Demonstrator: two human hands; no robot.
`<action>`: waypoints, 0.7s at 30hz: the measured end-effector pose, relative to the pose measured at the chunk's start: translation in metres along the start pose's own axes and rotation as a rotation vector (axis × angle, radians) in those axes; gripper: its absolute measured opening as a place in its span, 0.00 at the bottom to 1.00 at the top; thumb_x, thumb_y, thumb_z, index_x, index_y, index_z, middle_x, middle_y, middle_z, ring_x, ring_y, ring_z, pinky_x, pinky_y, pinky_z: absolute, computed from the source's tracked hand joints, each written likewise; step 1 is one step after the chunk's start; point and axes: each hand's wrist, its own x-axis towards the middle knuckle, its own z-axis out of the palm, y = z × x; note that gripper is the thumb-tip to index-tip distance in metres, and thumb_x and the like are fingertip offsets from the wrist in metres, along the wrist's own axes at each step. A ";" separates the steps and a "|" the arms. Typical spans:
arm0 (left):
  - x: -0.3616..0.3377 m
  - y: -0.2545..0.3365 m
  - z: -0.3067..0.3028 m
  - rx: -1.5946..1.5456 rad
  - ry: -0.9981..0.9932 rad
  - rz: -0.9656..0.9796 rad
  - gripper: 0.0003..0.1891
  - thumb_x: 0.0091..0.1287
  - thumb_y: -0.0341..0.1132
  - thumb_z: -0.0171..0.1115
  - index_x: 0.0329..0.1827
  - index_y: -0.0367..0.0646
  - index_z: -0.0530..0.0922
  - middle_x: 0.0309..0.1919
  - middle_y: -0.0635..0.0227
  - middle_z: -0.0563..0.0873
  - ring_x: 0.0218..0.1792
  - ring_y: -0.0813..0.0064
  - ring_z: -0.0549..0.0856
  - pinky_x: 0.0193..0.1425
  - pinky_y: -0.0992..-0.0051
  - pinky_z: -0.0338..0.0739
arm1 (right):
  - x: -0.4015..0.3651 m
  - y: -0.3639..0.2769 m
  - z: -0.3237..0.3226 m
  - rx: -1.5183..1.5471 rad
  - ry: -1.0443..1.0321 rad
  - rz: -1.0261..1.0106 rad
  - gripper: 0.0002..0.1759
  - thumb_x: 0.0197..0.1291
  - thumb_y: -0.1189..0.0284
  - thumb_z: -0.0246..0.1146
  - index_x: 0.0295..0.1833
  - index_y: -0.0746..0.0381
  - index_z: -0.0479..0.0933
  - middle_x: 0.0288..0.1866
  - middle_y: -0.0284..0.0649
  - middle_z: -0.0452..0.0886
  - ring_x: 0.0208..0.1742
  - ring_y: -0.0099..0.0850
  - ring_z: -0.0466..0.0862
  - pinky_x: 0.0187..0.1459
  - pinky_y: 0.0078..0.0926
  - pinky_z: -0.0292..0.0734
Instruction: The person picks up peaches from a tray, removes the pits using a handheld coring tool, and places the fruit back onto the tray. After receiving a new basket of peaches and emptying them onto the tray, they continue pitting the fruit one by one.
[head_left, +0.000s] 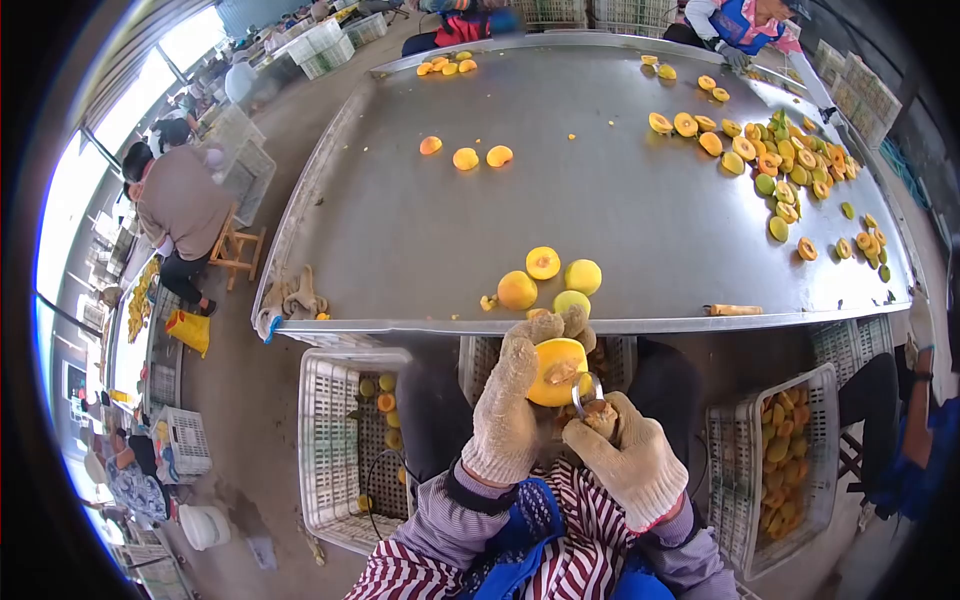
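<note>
My left hand [505, 405], in a pale knit glove, grips a yellow halved peach [553, 368] with its cut face turned up and the brown pit area showing. My right hand [632, 462], gloved too, is closed around a small pitting tool whose curved metal loop [588, 390] touches the peach half by the pit. Glove and fingers hide most of its handle. Just beyond my hands, several peaches lie at the table's near edge, among them a cut half [543, 262] and an orange-yellow one [517, 290].
The metal table [400, 240] bears a pile of peach halves [790, 160] at right, a wooden handle [733, 310] and crumpled gloves [295, 295]. A left crate [325, 450] and right crate [735, 480] holding fruit flank my legs. Co-workers sit around.
</note>
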 end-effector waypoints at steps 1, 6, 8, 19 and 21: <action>-0.001 0.000 0.003 -0.010 0.036 0.005 0.28 0.77 0.54 0.57 0.70 0.44 0.71 0.71 0.62 0.75 0.68 0.64 0.76 0.67 0.63 0.77 | -0.001 -0.003 -0.001 0.002 0.003 0.006 0.19 0.63 0.64 0.71 0.49 0.67 0.77 0.25 0.46 0.81 0.25 0.40 0.84 0.30 0.33 0.79; -0.006 -0.003 0.010 -0.013 0.045 0.001 0.29 0.77 0.53 0.58 0.73 0.44 0.69 0.72 0.64 0.74 0.69 0.62 0.76 0.66 0.63 0.78 | -0.002 -0.007 -0.001 -0.087 0.042 -0.152 0.20 0.62 0.63 0.71 0.50 0.68 0.78 0.26 0.46 0.82 0.25 0.26 0.82 0.32 0.29 0.77; -0.008 -0.003 0.013 0.023 0.041 0.012 0.29 0.77 0.53 0.58 0.73 0.44 0.69 0.73 0.63 0.74 0.70 0.62 0.76 0.66 0.63 0.78 | -0.003 -0.007 0.000 -0.073 0.042 -0.139 0.20 0.62 0.63 0.71 0.50 0.68 0.78 0.26 0.46 0.82 0.25 0.27 0.82 0.32 0.29 0.77; -0.010 -0.004 0.026 0.453 -0.003 0.187 0.30 0.79 0.57 0.51 0.68 0.39 0.72 0.64 0.54 0.81 0.54 0.65 0.86 0.57 0.68 0.84 | -0.008 -0.001 0.005 0.415 -0.106 0.108 0.16 0.70 0.66 0.66 0.55 0.66 0.76 0.30 0.33 0.82 0.26 0.17 0.78 0.29 0.17 0.74; -0.007 -0.002 0.027 0.482 0.006 0.145 0.27 0.80 0.55 0.51 0.66 0.39 0.74 0.61 0.54 0.82 0.51 0.65 0.87 0.54 0.69 0.84 | -0.007 -0.004 -0.002 0.477 -0.209 0.296 0.19 0.68 0.65 0.68 0.55 0.67 0.77 0.34 0.37 0.85 0.34 0.21 0.84 0.36 0.22 0.78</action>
